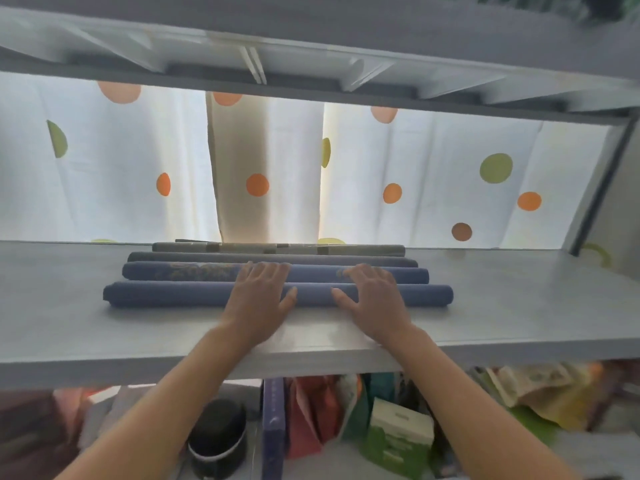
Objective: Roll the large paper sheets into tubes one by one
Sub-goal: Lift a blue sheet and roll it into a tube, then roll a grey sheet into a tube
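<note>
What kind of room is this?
Probably a home room by a window: a white curtain with orange and green dots, a grey shelf holding rolled blue paper tubes, and books and boxes below.

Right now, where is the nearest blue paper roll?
In the head view the nearest blue paper roll lies crosswise on the grey shelf, front of a row of rolls, under the left hand and right hand.

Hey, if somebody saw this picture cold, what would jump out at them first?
Two bare hands, left hand and right hand, press flat on the nearest blue paper roll, one of several rolls lying side by side on a grey shelf. Behind them hangs a bright white curtain with orange and green dots.
</note>
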